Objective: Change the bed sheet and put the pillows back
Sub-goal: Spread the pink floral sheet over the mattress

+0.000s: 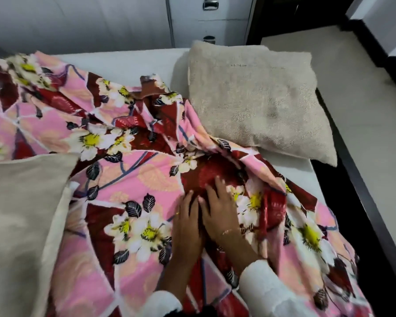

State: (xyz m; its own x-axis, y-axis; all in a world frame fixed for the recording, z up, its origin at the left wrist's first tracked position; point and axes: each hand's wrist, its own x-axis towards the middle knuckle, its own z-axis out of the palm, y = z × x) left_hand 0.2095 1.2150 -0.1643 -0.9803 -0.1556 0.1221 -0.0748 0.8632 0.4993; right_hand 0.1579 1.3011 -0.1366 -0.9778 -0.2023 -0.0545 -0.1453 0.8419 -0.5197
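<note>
So your left hand (pixel 188 216) and right hand (pixel 218 207) are both flat on the floral bed sheet (pixel 128 175), side by side and just touching, fingers straight and close together, palms pressing down on a dark red patch of the print. Nothing pinched or gripped. White sleeves (pixel 268 287) show at both wrists.

That sheet is bunched and wrinkled across the middle of the bed, not spread out. Its far edge stops short, so a strip of bare white mattress (pixel 124 62) shows along the top, and another bare bit shows on the right below the pillow. On your right side the sheet runs up to the mattress edge and hangs over near the bottom corner.

One beige pillow (pixel 258 97) sits at the far right corner of the mattress, its lower left corner touching the sheet folds. A second beige pillow (pixel 21 225) lies at the near left, on top of the sheet edge.

Right of the bed there's a dark frame rail (pixel 361 195), then open pale floor (pixel 361 92). Behind the bed a white cabinet (pixel 215 21) with metal handles stands close
</note>
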